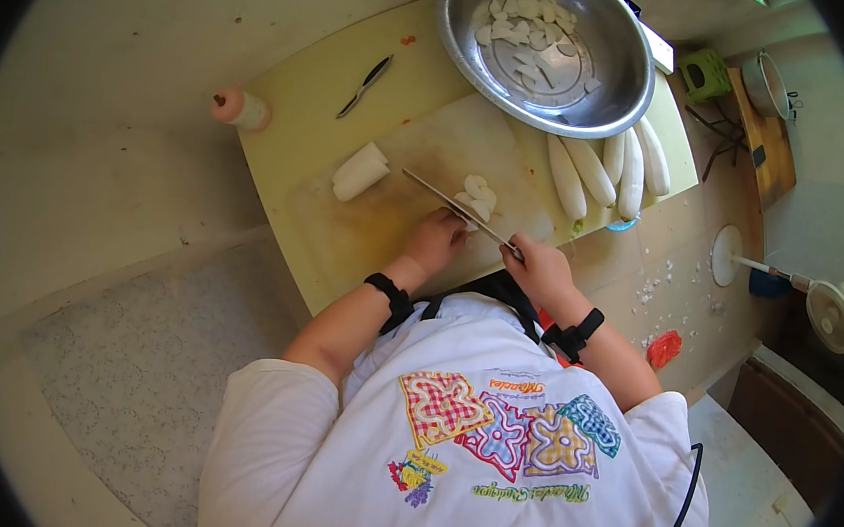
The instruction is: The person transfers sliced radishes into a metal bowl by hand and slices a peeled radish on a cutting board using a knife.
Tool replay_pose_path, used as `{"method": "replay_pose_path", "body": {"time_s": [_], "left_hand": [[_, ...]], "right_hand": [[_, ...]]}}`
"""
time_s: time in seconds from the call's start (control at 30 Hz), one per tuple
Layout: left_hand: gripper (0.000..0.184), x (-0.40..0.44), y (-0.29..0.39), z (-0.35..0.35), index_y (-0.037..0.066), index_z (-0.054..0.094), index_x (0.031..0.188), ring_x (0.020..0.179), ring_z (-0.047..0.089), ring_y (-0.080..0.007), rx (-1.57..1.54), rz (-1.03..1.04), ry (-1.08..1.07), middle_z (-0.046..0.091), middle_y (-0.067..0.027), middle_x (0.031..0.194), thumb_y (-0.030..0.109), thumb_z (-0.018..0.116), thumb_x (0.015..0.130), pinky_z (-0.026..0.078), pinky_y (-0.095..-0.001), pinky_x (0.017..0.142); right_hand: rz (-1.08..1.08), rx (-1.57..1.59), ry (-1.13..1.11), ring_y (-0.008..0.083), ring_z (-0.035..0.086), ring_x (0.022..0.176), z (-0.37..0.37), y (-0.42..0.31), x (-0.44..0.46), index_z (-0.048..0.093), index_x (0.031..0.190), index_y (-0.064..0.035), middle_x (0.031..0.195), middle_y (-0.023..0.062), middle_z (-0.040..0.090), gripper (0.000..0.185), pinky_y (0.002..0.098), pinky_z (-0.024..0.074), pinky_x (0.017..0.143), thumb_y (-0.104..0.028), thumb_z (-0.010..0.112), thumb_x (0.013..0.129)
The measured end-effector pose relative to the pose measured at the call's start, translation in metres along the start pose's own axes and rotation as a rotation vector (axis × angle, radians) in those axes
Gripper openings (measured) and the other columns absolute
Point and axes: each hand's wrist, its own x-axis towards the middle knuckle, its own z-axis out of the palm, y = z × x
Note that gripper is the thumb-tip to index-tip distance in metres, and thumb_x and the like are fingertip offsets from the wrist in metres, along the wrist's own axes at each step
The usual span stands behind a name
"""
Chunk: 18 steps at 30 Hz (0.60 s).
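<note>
Fingers of the left hand (434, 241) cover most of a white piece beside the knife (446, 200); how far open that grip is, and whether it pinches the piece, I cannot tell. The right hand's (539, 274) grip is clenched round the knife handle, mostly hidden in the palm. The blade slants over the cutting board (422, 143), next to white slices (476, 196); a thick white chunk (361, 171) lies beyond its tip. On the bench (302, 82), the metal bowl (559, 75), cropped at the top, hides the far ends of long white vegetables (632, 171).
</note>
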Motion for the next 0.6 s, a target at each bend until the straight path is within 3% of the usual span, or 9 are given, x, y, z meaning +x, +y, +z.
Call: {"method": "replay_pose_path", "body": {"time_s": [0.6], "left_hand": [[0.014, 0.0004, 0.0021, -0.0002, 0.005, 0.071, 0.091, 0.087, 0.065, -0.0354, -0.010, -0.036, 0.002, 0.066, -0.0150, 0.097, 0.015, 0.070, 0.082, 0.054, -0.0425, 0.077]], "right_hand": [[-0.022, -0.090, -0.058, 0.0416, 0.063, 0.069, -0.0071, -0.0059, 0.0036, 0.058, 0.089, -0.0083, 0.071, 0.0183, 0.064, 0.025, 0.0525, 0.0490, 0.062, -0.033, 0.057, 0.094]]}}
